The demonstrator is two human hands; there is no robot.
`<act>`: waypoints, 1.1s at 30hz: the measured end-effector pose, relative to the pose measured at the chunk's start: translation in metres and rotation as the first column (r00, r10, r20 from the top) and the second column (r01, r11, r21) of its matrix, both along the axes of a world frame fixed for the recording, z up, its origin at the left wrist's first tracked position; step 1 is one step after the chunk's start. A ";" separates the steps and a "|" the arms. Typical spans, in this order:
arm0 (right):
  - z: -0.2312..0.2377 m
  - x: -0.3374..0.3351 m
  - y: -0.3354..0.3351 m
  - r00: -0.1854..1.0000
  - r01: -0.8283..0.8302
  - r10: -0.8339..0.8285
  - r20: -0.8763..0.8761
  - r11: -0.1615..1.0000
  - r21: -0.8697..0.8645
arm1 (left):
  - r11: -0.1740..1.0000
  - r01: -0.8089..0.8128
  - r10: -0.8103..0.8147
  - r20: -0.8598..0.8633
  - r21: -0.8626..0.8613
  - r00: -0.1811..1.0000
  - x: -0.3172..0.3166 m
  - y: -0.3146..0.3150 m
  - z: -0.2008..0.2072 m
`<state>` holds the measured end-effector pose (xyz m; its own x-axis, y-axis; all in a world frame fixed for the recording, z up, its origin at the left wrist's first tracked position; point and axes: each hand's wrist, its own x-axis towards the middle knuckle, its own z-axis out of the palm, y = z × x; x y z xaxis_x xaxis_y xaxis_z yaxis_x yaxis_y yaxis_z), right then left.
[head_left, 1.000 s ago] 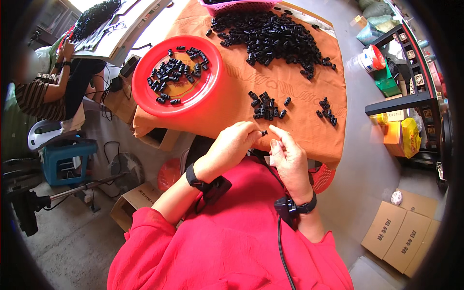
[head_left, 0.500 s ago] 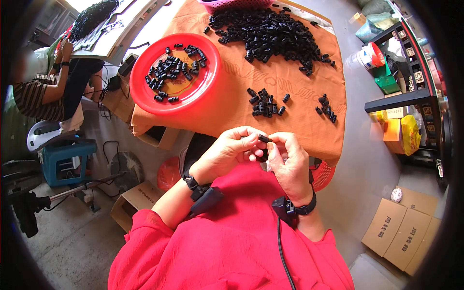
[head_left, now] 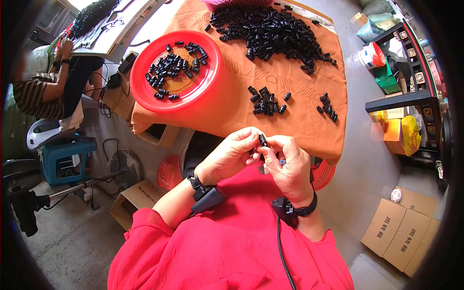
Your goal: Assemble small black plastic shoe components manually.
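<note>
Toward 3 o'clock from centre, a small, glossy black cylindrical part [head_left: 263, 140] tilts, its top leaning left, between left hand [head_left: 235, 151] and right hand [head_left: 291, 166], thumbs and fingers pinched closed on it; forearms approach from 8 and 5 o'clock.

We see glossy black plastic on the small parts [head_left: 270, 38]; the red basin [head_left: 212, 67] looks like smooth, shiny plastic; the orange tablecloth [head_left: 232, 108] is matt, patterned fabric; our red shirt [head_left: 232, 237] is finely crinkled cloth; the boxes [head_left: 401, 237] are dull cardboard; the yellow bag [head_left: 411, 135] looks like slick plastic film.
</note>
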<state>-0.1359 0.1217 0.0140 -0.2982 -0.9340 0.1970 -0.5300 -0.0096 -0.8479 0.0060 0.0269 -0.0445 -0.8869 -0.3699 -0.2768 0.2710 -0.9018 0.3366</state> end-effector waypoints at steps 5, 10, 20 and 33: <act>0.003 0.001 0.000 0.998 -0.026 0.024 0.054 0.999 0.029 | 1.000 -0.006 0.006 0.007 -0.011 1.000 0.001 -0.001 0.003; 0.002 0.004 0.001 0.992 -0.008 0.004 0.128 1.000 0.030 | 0.999 -0.006 0.003 -0.070 -0.046 0.998 0.000 -0.001 -0.003; 0.000 -0.004 0.000 0.988 -0.078 0.068 -0.140 0.995 -0.066 | 0.990 -0.025 0.027 0.012 -0.140 1.000 0.001 0.000 0.007; -0.001 -0.001 0.001 0.994 -0.059 0.060 -0.094 0.998 0.020 | 0.987 -0.043 0.071 0.179 -0.157 0.981 -0.001 0.005 0.015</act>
